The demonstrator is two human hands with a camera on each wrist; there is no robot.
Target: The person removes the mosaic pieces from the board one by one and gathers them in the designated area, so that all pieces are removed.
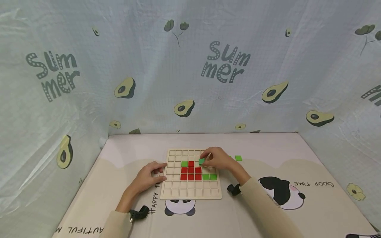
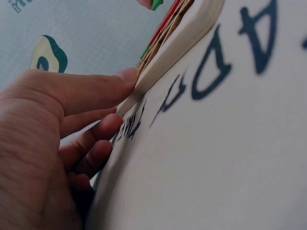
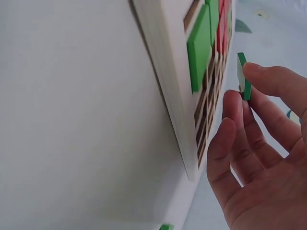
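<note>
A square wooden grid board [image 1: 175, 193] lies on the table, with several red tiles [image 1: 190, 170] grouped near its middle. One green tile [image 1: 184, 164] sits beside the top red one, and two more green tiles [image 1: 209, 177] fill cells at the right edge. My right hand [image 1: 218, 158] pinches a loose green tile [image 3: 244, 76] between thumb and fingers, held above the board's upper right part. At the opposite side, my left hand [image 1: 146, 177] touches the board's left edge with spread thumb and index finger; the thumb [image 2: 103, 91] rests at the rim in the left wrist view.
A loose green tile [image 1: 238, 158] lies on the table right of the board, with another partly hidden behind the right hand. The printed tablecloth [image 1: 256, 211] shows pandas and lettering. A curtain [image 1: 148, 66] with avocado prints hangs behind and on both sides.
</note>
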